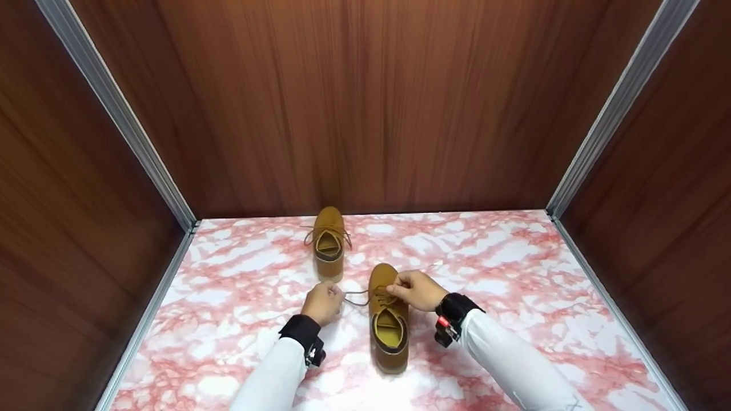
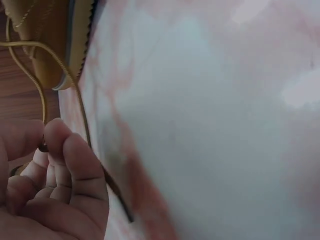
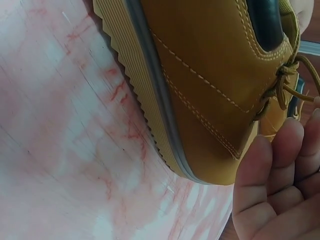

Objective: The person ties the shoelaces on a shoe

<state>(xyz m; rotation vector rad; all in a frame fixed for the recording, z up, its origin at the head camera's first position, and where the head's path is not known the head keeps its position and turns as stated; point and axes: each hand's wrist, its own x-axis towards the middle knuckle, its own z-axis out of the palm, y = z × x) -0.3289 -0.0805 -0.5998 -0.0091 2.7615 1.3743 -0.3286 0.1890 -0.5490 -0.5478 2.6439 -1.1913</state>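
Note:
A tan leather shoe [image 1: 391, 361] stands upright between the hands, toe pointing away, with a thick ridged sole and a yellow lining. On its left, my left hand [image 1: 323, 302] pinches a brown shoelace [image 2: 77, 90] between thumb and forefinger, drawing a loop out sideways; a dark lace tip dangles past the fingers. My right hand [image 1: 421, 290] is over the shoe's right front, thumb and forefinger together at the laces. The right wrist view shows a lace knot [image 3: 285, 70] on the shoe's throat, with a strand running to the right fingertips at the frame's edge.
A matching tan shoe [image 1: 329, 217] stands farther back to the left, near the rear wall, its lace tied in a bow. Brown wood-grain panels [image 1: 365, 114] with metal corner strips enclose the pink-and-white marbled table [image 1: 485, 251] at the back and sides.

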